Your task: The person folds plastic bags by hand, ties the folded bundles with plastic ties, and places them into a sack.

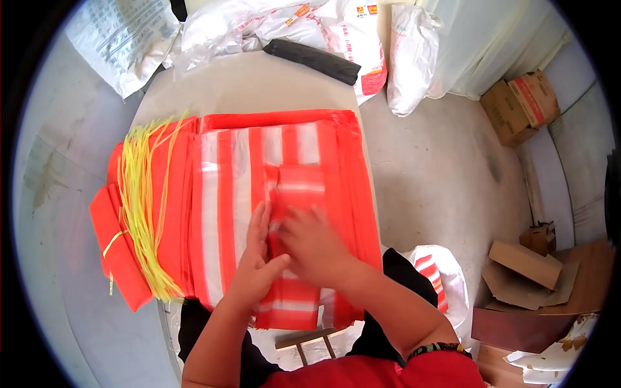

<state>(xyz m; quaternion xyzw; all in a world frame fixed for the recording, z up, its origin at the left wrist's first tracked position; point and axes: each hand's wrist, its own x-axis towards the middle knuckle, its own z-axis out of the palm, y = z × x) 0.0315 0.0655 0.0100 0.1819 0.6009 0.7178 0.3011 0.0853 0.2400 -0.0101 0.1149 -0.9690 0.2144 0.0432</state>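
A stack of red and white striped plastic sheets [210,187] lies on the table. On top of it is a narrower folded striped bundle [301,181]. My left hand [259,262] rests along the bundle's left edge, thumb apart from its fingers. My right hand [310,242] is over the middle of the bundle, its fingers blurred, so what they hold, if anything, is unclear. Left of the stack, yellow ties [139,200] lie across red sheets [178,239]. A rolled red bundle [119,249] tied with a yellow strip sits at the far left.
Along the table's [213,84] back edge are white printed bags [226,29] and a black wrapped roll [312,60]. A white sack [456,278] with striped pieces stands on the floor at right. Cardboard boxes [511,119] are at the right, with an open box [530,323] lower down.
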